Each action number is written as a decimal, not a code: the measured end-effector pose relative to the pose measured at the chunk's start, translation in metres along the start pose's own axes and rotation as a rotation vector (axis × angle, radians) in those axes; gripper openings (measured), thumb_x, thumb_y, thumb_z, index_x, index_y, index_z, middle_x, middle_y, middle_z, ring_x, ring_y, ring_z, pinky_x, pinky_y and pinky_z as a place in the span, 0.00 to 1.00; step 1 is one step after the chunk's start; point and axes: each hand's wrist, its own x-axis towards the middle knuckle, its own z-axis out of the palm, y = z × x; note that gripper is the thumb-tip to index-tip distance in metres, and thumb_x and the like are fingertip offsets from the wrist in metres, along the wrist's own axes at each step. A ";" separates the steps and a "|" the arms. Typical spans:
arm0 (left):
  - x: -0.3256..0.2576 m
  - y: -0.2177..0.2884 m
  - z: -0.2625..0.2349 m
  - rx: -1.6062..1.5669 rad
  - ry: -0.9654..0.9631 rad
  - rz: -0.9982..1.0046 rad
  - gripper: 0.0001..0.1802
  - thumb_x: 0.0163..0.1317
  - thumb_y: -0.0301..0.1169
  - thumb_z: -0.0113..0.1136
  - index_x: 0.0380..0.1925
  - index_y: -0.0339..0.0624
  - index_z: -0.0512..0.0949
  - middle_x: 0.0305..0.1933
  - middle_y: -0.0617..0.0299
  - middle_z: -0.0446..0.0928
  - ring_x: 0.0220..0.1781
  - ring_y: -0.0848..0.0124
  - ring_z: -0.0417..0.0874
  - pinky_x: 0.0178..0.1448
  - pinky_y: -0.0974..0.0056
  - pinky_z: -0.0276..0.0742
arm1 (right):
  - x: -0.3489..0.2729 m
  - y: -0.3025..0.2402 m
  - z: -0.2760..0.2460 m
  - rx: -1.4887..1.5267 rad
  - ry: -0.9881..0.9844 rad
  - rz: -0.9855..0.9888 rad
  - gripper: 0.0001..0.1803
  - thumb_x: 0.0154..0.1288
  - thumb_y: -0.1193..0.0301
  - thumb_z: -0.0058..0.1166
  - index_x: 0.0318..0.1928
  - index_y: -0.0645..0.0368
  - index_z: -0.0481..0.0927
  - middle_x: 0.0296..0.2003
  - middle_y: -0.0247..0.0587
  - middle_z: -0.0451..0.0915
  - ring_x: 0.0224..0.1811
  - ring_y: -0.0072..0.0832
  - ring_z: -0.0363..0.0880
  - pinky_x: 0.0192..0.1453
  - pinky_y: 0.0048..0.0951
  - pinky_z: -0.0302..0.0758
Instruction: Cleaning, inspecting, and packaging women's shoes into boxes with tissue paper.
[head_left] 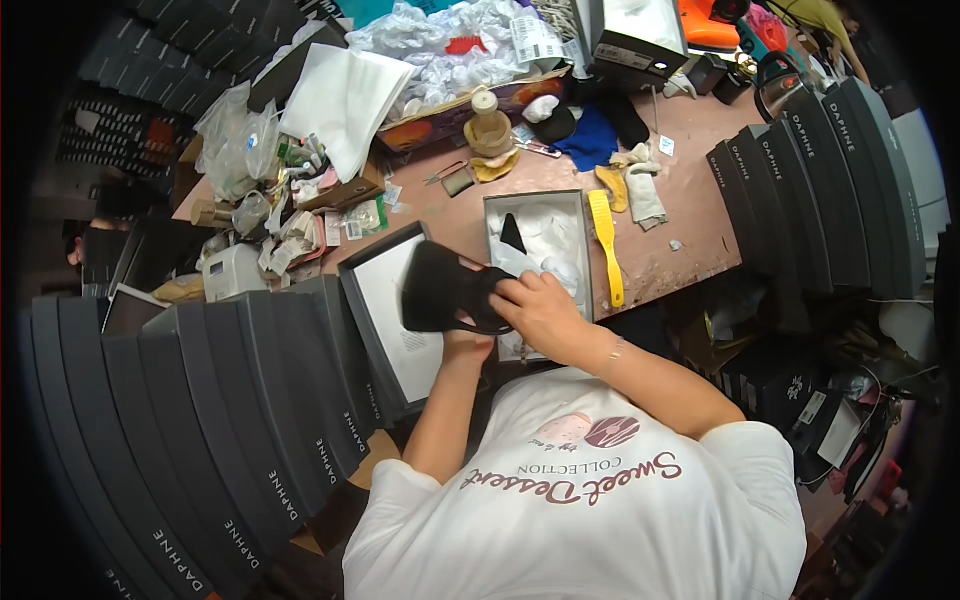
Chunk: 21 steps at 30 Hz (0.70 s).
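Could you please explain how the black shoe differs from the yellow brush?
The black shoe looks broad, while the yellow brush is long and narrow. The shoe is held by the left hand and the right hand; the brush lies untouched on the table. The shoe is partly blurred, the brush sharper. Both are close to the open shoebox.

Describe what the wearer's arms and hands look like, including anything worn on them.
Short white sleeves of a T-shirt cover the upper arms; the forearms are uncovered. The right hand has no glove, and a thin bracelet circles that wrist. Nothing shows on the left wrist; the left hand is mostly hidden.
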 end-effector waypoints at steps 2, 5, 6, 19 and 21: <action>0.008 0.000 -0.004 -0.173 -0.059 -0.070 0.18 0.58 0.37 0.58 0.45 0.39 0.76 0.44 0.56 0.78 0.50 0.60 0.79 0.58 0.56 0.75 | -0.019 0.010 0.005 0.096 -0.055 -0.032 0.20 0.49 0.74 0.55 0.46 0.55 0.79 0.41 0.34 0.75 0.39 0.34 0.72 0.43 0.34 0.70; 0.036 0.005 -0.052 -0.352 0.146 -0.291 0.19 0.59 0.40 0.55 0.43 0.37 0.77 0.42 0.52 0.79 0.48 0.55 0.80 0.58 0.52 0.75 | -0.056 0.061 -0.020 0.124 -0.053 0.042 0.17 0.46 0.76 0.58 0.41 0.57 0.80 0.37 0.39 0.76 0.38 0.40 0.75 0.42 0.38 0.73; 0.039 0.018 -0.034 -0.334 0.148 -0.325 0.19 0.60 0.41 0.53 0.43 0.37 0.77 0.41 0.51 0.79 0.46 0.54 0.80 0.56 0.50 0.76 | -0.063 0.086 -0.034 0.118 0.011 0.222 0.17 0.47 0.79 0.56 0.41 0.60 0.79 0.37 0.43 0.77 0.41 0.44 0.76 0.44 0.40 0.74; 0.033 -0.017 0.037 -0.194 0.078 -0.809 0.17 0.64 0.43 0.55 0.42 0.41 0.78 0.38 0.60 0.80 0.40 0.67 0.82 0.46 0.61 0.80 | 0.118 0.317 0.033 -0.416 0.033 -0.099 0.19 0.60 0.72 0.44 0.52 0.47 0.76 0.55 0.38 0.73 0.57 0.38 0.71 0.52 0.36 0.71; 0.036 -0.019 0.038 -0.174 0.091 -0.827 0.16 0.64 0.42 0.55 0.41 0.41 0.78 0.38 0.60 0.80 0.38 0.68 0.82 0.44 0.62 0.80 | 0.135 0.337 0.051 -0.473 -0.040 -0.135 0.17 0.60 0.70 0.46 0.50 0.45 0.76 0.49 0.36 0.76 0.51 0.34 0.73 0.48 0.34 0.73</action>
